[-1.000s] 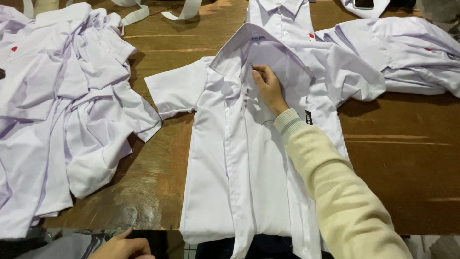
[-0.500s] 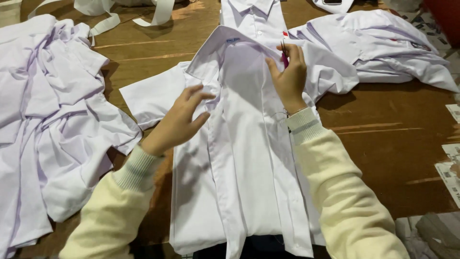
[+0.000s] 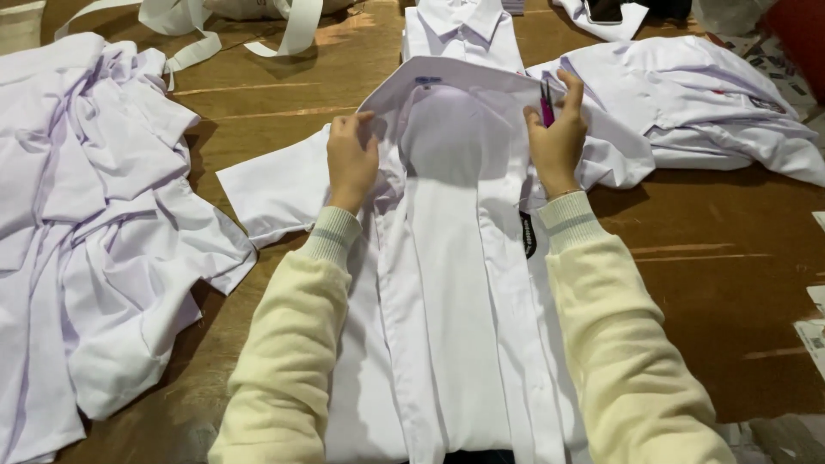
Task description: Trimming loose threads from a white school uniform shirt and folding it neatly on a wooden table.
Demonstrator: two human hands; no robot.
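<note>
Spread front-up on the brown wooden table, the white short-sleeved shirt looks light, soft and floppy, best gripped along its stiffer collar edges, where the left hand pinches one side and the right hand the other, also clasping what may be small pink-handled snips.

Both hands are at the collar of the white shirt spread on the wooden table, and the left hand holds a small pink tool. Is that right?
Not quite. The head view shows the small pink tool in the right hand, not the left hand. Both hands are at the collar of the white shirt spread on the wooden table.
</note>
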